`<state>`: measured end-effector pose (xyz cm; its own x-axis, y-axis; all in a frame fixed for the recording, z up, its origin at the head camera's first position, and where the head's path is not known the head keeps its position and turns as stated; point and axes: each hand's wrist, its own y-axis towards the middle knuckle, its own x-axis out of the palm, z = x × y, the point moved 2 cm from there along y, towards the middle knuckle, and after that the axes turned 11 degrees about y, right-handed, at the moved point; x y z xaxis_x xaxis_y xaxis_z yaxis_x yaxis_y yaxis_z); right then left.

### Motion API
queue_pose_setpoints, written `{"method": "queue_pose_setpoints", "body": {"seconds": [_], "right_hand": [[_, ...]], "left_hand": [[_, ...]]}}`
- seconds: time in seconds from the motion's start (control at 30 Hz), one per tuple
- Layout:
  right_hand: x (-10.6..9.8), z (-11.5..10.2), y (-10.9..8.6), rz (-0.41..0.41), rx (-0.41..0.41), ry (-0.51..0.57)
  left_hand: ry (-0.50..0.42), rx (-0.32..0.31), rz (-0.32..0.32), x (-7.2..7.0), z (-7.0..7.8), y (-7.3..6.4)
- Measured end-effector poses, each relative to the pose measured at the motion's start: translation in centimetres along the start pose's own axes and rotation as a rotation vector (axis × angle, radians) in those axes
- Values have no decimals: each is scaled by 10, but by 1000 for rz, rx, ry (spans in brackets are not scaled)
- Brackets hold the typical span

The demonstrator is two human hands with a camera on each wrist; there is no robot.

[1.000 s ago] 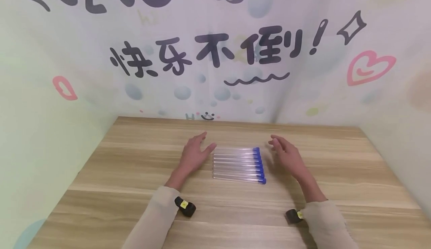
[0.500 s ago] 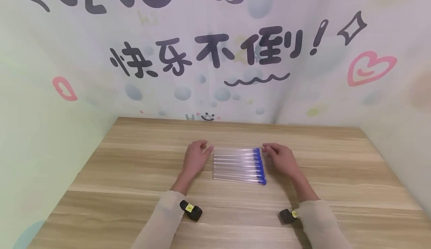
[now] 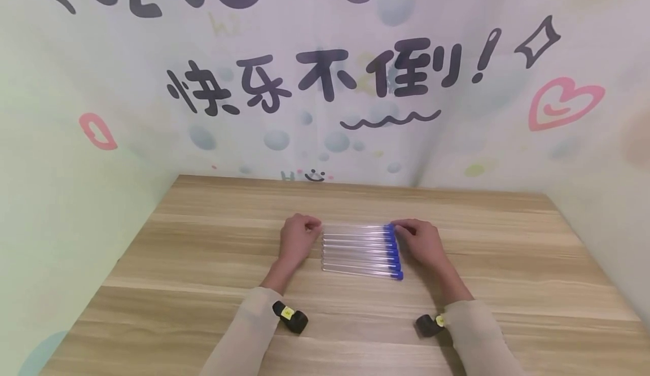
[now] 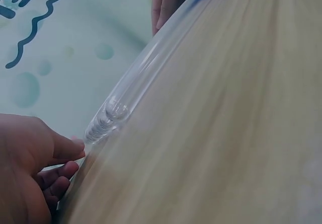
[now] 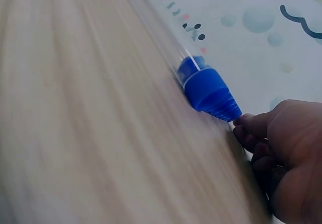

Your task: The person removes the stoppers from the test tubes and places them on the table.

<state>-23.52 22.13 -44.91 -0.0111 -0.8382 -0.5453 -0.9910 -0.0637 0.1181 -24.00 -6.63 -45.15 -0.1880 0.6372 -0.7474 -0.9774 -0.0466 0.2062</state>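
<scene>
Several clear test tubes (image 3: pixel 355 246) with blue caps lie side by side on the table, caps to the right. My left hand (image 3: pixel 297 239) is at the rounded end of the farthest tube, thumb and index finger pinched together there. The left wrist view shows those fingertips (image 4: pixel 76 147) right at the stacked-looking tube ends (image 4: pixel 114 110). At the opposite end, my right hand (image 3: pixel 422 244) pinches the farthest blue cap. In the right wrist view its fingertips (image 5: pixel 244 118) meet that cap, beyond the nearer blue cap (image 5: pixel 205 89).
The wood-grain table (image 3: pixel 203 252) runs back to a hanging white cloth (image 3: pixel 244 150) printed with black characters. A black camera (image 3: pixel 291 317) is on the left sleeve and another black camera (image 3: pixel 429 325) on the right one.
Both hands have come inward and slightly toward the body, fingers closing from a loose spread onto the two ends of the farthest tube. The row of tubes lies unchanged.
</scene>
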Motion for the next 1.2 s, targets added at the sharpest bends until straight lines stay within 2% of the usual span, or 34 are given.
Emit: {"method": "queue_pose_setpoints", "body": {"seconds": [0.17,0.6,0.83,1.03,1.2], "right_hand": [[2,1,0,23,16,7],[6,3,2,63,5,-16],[5,1,1,74,-6,-21],[6,1,1,94,12,-20],[7,2,1,137,14,0]], "left_hand": [[12,17,23,1,0,0],[6,-14,29,2,0,-1],[7,-22,56,4,1,0],[12,-53,72,5,1,2],[-20,-89,78,6,1,2]]}}
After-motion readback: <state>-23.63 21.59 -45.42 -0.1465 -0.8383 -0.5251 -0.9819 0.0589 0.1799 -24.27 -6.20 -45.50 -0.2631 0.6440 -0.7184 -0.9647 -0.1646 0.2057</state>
